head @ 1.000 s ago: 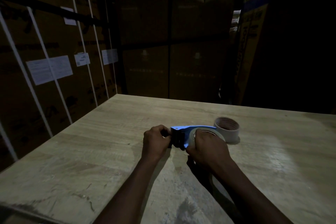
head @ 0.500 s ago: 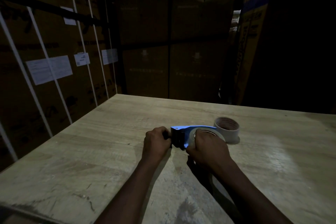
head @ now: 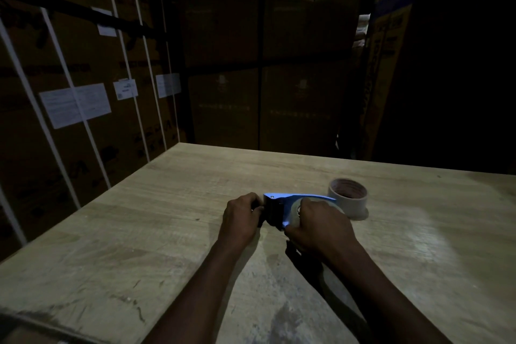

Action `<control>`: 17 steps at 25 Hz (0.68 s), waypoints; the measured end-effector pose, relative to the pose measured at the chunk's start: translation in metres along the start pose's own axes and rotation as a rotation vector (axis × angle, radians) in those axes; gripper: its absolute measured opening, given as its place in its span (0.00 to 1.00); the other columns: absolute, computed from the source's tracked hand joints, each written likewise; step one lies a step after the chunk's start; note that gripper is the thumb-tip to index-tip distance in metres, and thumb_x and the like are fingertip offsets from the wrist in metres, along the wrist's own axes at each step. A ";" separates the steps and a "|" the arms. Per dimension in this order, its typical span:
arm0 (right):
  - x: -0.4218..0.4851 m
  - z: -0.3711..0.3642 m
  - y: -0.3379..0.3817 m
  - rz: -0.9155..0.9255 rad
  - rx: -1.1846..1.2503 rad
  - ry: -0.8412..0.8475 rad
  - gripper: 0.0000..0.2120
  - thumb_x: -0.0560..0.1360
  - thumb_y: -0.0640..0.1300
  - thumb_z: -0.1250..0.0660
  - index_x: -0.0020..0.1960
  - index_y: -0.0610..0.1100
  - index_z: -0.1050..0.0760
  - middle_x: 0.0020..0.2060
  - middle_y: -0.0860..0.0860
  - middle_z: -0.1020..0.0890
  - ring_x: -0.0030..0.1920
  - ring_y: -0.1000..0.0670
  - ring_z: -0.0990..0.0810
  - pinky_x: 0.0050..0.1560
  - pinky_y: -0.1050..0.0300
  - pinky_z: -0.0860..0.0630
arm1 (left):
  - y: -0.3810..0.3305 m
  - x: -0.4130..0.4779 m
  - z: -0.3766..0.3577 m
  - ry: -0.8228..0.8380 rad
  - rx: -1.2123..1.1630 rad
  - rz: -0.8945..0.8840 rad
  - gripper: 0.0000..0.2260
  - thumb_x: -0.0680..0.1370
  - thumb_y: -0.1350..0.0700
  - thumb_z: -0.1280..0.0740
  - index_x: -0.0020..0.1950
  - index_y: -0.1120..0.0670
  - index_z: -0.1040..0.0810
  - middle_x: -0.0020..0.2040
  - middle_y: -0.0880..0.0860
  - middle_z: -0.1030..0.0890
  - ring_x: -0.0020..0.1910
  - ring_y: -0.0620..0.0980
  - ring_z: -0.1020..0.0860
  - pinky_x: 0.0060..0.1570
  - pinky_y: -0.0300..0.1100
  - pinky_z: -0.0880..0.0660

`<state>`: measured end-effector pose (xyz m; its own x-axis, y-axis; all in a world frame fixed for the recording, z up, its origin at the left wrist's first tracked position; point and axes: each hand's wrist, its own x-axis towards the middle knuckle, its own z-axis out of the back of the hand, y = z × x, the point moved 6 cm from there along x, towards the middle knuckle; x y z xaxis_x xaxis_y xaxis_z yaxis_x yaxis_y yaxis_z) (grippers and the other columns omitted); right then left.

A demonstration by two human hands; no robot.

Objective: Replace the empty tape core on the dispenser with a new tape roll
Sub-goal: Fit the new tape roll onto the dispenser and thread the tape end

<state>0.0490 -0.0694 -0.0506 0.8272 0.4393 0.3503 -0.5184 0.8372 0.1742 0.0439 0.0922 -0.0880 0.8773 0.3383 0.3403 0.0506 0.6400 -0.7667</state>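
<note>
A person works at a wooden table (head: pixel 139 232) in a dark room. Both hands hold a blue dispenser (head: pixel 282 200) near the middle of the table. The left hand (head: pixel 242 216) has its fingers curled tight around the dark front end of the dispenser. The right hand (head: pixel 318 227) has its fingers closed over the pale tape roll (head: pixel 294 211) that sits in the dispenser. Just behind the dispenser, to the right, a core (head: pixel 349 200) stands upright on the table with its open end up. Tall cardboard boxes (head: pixel 251 64) stand behind the table, and white straps (head: pixel 83 109) run across the boxes on the left.
</note>
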 end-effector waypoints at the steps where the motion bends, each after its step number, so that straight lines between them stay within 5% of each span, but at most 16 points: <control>1: 0.000 0.000 0.000 -0.004 0.001 -0.001 0.11 0.69 0.53 0.34 0.32 0.51 0.33 0.26 0.54 0.31 0.28 0.53 0.33 0.25 0.59 0.43 | 0.000 0.000 0.000 0.002 -0.001 0.000 0.04 0.73 0.62 0.34 0.42 0.57 0.20 0.39 0.56 0.16 0.39 0.55 0.18 0.44 0.53 0.20; 9: 0.000 0.002 0.000 0.004 -0.012 -0.009 0.11 0.69 0.54 0.34 0.33 0.50 0.31 0.28 0.54 0.29 0.30 0.52 0.31 0.26 0.58 0.42 | -0.005 -0.001 0.003 -0.005 0.050 -0.027 0.13 0.80 0.53 0.39 0.38 0.57 0.24 0.37 0.59 0.18 0.39 0.57 0.21 0.38 0.48 0.28; 14: 0.002 0.008 -0.003 -0.035 0.052 0.029 0.21 0.68 0.62 0.35 0.27 0.49 0.34 0.23 0.53 0.30 0.26 0.51 0.29 0.27 0.58 0.38 | 0.000 0.003 0.000 0.008 0.049 0.020 0.06 0.76 0.56 0.35 0.44 0.56 0.19 0.42 0.56 0.16 0.43 0.55 0.18 0.44 0.50 0.21; 17: 0.009 0.030 -0.021 -0.148 0.162 -0.114 0.18 0.71 0.61 0.36 0.38 0.46 0.24 0.30 0.49 0.21 0.32 0.50 0.24 0.33 0.58 0.30 | 0.001 0.001 0.000 0.025 0.070 0.018 0.04 0.70 0.60 0.32 0.40 0.51 0.20 0.40 0.54 0.15 0.41 0.52 0.18 0.46 0.51 0.20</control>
<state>0.0607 -0.0925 -0.0232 0.8715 0.2688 0.4101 -0.4292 0.8226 0.3729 0.0448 0.0932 -0.0887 0.8895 0.3335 0.3123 0.0020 0.6807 -0.7326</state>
